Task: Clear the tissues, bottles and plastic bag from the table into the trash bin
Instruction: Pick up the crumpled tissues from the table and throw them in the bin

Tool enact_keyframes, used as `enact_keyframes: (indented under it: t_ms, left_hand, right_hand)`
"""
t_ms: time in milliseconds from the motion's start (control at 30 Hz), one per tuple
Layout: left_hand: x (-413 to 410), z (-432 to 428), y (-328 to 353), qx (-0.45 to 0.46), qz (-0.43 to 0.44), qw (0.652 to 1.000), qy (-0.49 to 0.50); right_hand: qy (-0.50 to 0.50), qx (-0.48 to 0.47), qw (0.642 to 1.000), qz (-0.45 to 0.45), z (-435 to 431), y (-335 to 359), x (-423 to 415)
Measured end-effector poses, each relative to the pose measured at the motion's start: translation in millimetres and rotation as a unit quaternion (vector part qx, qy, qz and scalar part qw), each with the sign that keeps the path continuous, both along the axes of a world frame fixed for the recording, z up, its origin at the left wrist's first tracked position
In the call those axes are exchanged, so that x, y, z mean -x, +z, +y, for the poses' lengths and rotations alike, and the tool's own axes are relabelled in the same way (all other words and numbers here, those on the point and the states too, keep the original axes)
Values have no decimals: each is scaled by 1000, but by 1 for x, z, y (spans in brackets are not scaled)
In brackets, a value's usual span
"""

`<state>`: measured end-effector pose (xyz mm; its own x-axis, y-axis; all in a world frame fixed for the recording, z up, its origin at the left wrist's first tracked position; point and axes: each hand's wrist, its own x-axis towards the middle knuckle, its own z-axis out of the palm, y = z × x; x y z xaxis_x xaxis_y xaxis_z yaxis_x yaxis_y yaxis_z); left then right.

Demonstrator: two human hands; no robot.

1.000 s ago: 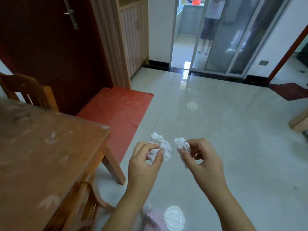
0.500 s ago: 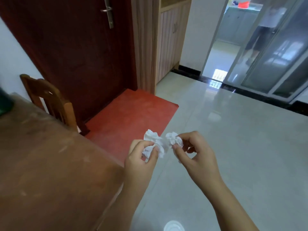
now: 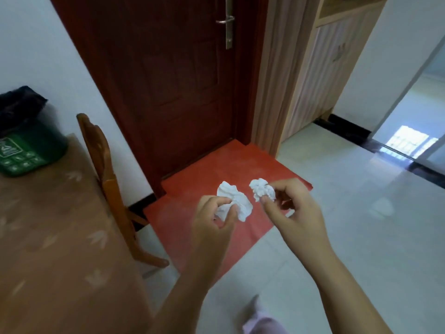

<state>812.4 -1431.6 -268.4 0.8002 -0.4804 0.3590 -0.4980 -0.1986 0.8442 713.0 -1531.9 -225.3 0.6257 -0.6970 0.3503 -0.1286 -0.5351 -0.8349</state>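
Swinging left since a moment ago, my view now takes in the green trash bin (image 3: 26,143), standing on the tabletop (image 3: 60,237) far off to the left of my left hand (image 3: 214,220). That hand pinches one crumpled tissue (image 3: 234,203); my right hand (image 3: 291,210) pinches another tissue (image 3: 261,189) just beside it. Beyond them lie a red mat (image 3: 216,179) and a dark door (image 3: 173,75).

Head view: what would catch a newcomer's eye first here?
Two crumpled white tissues at centre, one pinched in the left hand, one in the right hand, above a red mat. At far left a green bin with a black liner stands on the table.
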Motion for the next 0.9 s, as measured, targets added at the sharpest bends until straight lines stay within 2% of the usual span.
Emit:
enact_keyframes:
  t_ms: [167,300,600,800,900]
  left_hand:
    - [-20,-78,18,7,7,1000,-4]
    - [-49,-106,17,0,15,1000,27]
    - [-160,-118,5,30,24,989,144]
    - [-268,-118,5,34,30,981,190]
    - [-325,-101,18,27,0,974,225]
  right_hand:
    - [27,10,1000,8,-80,11,-32]
    - [47,-1,999,8,-117,7,-69]
    - [150,-5,989,12,-147,-1,-195]
    - [196,-11,980,11,-151,8,-318]
    - [246,-10,969,9,-138,19,-389]
